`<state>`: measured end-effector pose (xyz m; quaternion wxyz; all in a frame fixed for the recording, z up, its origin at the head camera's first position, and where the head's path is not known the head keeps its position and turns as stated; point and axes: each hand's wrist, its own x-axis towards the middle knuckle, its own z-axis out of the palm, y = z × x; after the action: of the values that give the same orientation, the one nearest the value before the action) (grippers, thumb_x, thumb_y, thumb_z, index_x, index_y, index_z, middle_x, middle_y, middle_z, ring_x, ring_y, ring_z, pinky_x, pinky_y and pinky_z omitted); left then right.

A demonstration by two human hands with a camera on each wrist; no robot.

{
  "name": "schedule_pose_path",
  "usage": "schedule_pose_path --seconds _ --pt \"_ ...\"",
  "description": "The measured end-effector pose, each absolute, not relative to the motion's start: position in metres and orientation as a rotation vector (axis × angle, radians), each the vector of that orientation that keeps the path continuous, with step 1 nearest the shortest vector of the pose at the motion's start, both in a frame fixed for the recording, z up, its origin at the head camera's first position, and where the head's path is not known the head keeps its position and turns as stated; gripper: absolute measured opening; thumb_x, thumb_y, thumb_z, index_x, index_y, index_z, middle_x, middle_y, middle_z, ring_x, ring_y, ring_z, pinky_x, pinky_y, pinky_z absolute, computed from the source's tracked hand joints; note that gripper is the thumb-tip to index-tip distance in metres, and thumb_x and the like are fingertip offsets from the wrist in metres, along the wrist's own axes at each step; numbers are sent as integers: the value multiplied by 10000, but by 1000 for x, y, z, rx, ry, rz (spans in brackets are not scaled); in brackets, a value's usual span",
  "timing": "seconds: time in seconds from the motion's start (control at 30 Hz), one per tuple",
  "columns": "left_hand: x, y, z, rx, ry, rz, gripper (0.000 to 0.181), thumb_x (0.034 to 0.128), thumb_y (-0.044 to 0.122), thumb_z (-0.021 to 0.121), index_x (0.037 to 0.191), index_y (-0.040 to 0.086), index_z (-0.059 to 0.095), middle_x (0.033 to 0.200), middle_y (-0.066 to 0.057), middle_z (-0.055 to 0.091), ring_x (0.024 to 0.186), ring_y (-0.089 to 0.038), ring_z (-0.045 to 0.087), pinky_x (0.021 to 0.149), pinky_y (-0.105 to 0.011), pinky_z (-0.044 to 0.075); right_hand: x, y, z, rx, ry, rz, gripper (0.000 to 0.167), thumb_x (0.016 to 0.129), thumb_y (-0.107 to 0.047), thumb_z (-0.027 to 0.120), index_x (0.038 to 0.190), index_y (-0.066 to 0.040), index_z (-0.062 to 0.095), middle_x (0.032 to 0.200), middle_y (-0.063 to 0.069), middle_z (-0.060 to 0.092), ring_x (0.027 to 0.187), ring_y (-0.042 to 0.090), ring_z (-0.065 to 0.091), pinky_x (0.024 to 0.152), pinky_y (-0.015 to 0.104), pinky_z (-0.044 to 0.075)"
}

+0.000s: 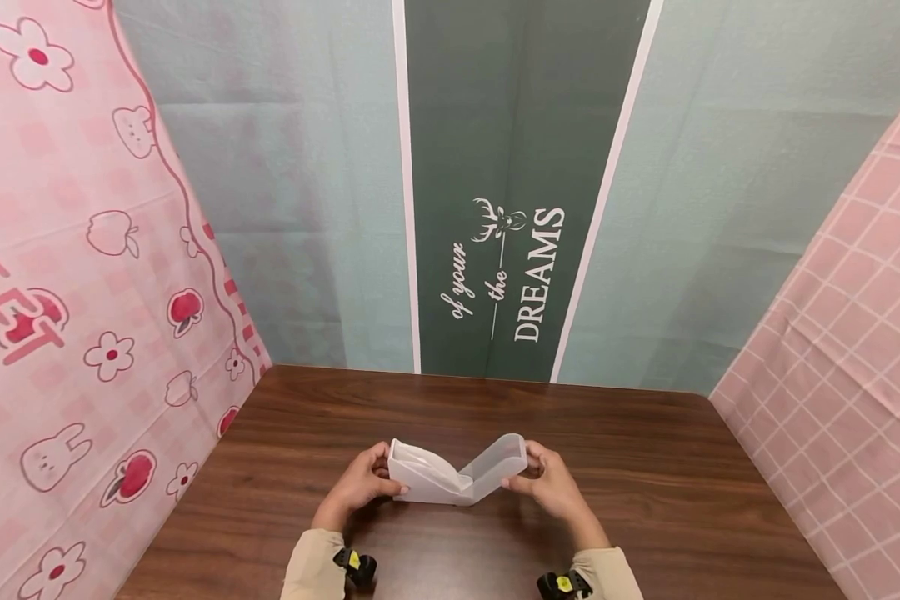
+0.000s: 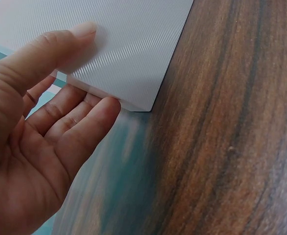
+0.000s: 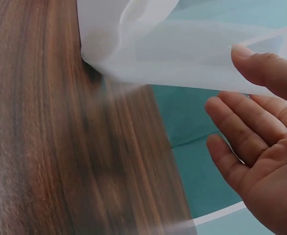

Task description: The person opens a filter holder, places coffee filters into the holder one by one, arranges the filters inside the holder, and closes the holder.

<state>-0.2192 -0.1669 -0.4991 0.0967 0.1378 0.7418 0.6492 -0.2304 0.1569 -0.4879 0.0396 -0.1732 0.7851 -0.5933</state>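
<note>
A white plastic case with finely ribbed sides sits at the front middle of the table, its translucent hinged lid tilted up to the right. White, thin, sheet-like contents show inside the body; their kind is unclear. My left hand holds the left end of the body, thumb on the near ribbed side and fingers around the end. At the other side my right hand grips the free end of the lid, with the thumb on its near face and the fingers behind and below.
The dark wood-grain table runs back to a green and grey-blue curtain with white lettering. Pink patterned cloth hangs on the left, and pink checked cloth on the right. Black wrist cameras sit over beige sleeves.
</note>
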Motion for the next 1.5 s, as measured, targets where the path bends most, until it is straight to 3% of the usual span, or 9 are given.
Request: schedule_pose_path --seconds 0.23,0.63,0.8,1.1,1.4,1.5 --pt "-218 -168 -498 399 2188 1940 316 704 -144 706 919 -44 497 918 -165 632 834 -286 609 644 -296 495 -220 146 -468 -511 2364 -1853 410 729 88 719 1095 103 535 958 212 656 850 268 629 696 258 488" --pt "-217 -168 -498 407 2186 1938 307 713 -132 705 926 -54 499 914 -188 630 815 -270 612 639 -290 496 -221 137 -470 -513 2270 -1937 385 736 123 690 1079 122 513 984 253 632 867 235 627 730 257 493" --pt "-217 -168 -499 417 2184 1941 303 712 -138 703 922 -56 500 912 -194 629 811 -268 609 634 -286 493 -221 135 -470 -533 2263 -1950 391 736 121 691 1085 120 514 988 260 630 882 278 625 733 262 493" --pt "-217 -167 -499 426 2162 1962 303 709 -149 697 921 -63 498 917 -203 626 822 -290 608 636 -283 494 -219 125 -470 -550 2314 -1942 432 755 87 703 1144 117 518 1035 260 619 958 391 594 799 380 488" --pt "-217 -166 -497 416 2161 1961 299 709 -158 691 911 -60 494 913 -193 627 825 -294 608 640 -285 494 -216 113 -464 -553 2347 -1945 439 754 85 706 1155 109 531 1025 235 619 930 353 600 807 381 482" --pt "-218 -166 -498 422 2157 1966 306 706 -159 694 916 -63 492 912 -186 628 824 -289 609 639 -285 494 -217 111 -466 -580 2345 -1950 439 760 77 706 1160 114 528 1033 242 612 935 369 594 816 434 471"
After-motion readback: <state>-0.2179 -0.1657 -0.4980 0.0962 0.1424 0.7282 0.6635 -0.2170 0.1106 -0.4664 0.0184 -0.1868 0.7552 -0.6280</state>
